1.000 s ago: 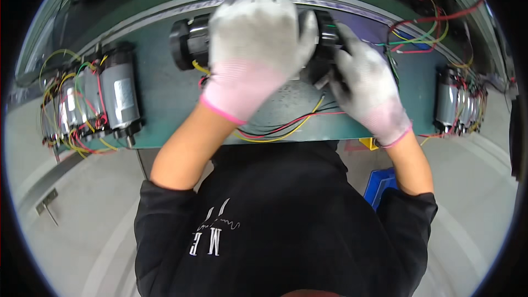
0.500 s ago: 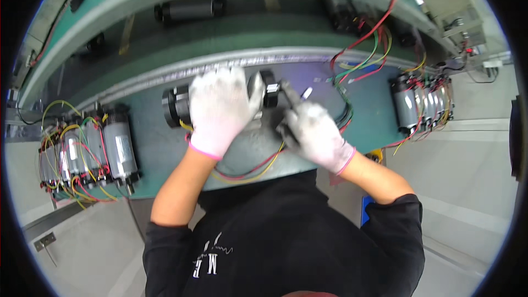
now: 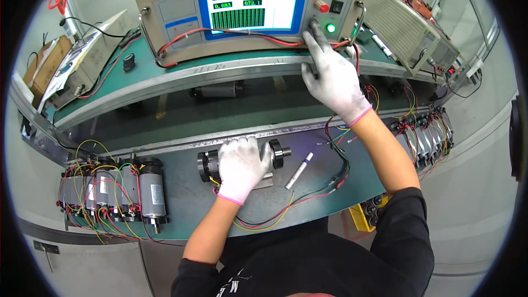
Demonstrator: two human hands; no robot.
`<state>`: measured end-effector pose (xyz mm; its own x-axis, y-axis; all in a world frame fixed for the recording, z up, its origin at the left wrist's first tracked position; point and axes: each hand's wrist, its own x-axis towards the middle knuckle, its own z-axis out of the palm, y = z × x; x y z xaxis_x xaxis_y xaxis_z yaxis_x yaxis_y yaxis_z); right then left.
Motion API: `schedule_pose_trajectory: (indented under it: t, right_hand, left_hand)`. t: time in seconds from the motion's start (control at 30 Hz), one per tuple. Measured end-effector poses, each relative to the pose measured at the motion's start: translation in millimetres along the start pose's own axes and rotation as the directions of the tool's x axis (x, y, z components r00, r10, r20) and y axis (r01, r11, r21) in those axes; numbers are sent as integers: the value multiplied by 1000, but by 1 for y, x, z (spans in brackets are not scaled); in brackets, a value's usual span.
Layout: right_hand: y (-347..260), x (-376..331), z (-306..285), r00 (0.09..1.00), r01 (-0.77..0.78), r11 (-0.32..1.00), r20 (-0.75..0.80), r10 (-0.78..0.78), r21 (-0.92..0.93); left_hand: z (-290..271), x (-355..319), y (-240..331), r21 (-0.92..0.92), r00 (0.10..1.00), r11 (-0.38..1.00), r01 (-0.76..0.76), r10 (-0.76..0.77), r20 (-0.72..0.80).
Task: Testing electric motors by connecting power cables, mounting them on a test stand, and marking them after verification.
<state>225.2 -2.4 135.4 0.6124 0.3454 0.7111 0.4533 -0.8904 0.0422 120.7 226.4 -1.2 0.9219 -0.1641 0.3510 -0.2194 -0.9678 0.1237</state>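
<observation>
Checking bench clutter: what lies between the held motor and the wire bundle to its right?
In the head view, one white marker pen lies between motor and wire bundle.

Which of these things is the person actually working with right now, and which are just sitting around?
In use:
- black motor under the left hand
- test unit, its panel touched by the right hand

Lying about:
- white marker pen
- row of motors at left
- motors at right
- cardboard box
</observation>
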Motion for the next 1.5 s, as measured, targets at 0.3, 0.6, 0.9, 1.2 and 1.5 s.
schedule_pose_trajectory:
  t: [0.3, 0.6, 0.9, 1.2, 1.5]
  right_hand:
    - [10, 5, -2, 999, -43, 999, 17, 43, 17]
    - [26, -163, -66, 623, -172, 923, 764, -169, 344]
    - [57, -304, -23, 844, -187, 929, 536, -15, 320]
    - [109, -221, -18, 872, 16, 958, 466, -153, 285]
    - [-8, -197, 46, 864, 77, 880, 408, -294, 469]
  left_hand:
    - [1, -2, 1, -3, 1000, 1000, 10, -10, 17]
    - [1, -9, -4, -19, 999, 999, 32, -32, 25]
    - [-10, -60, 70, -623, 905, 677, -391, 407, -126]
    - [-17, -65, 46, -817, 620, 435, -378, 774, 126]
    - [-25, 52, 41, -63, 723, 995, -82, 103, 683]
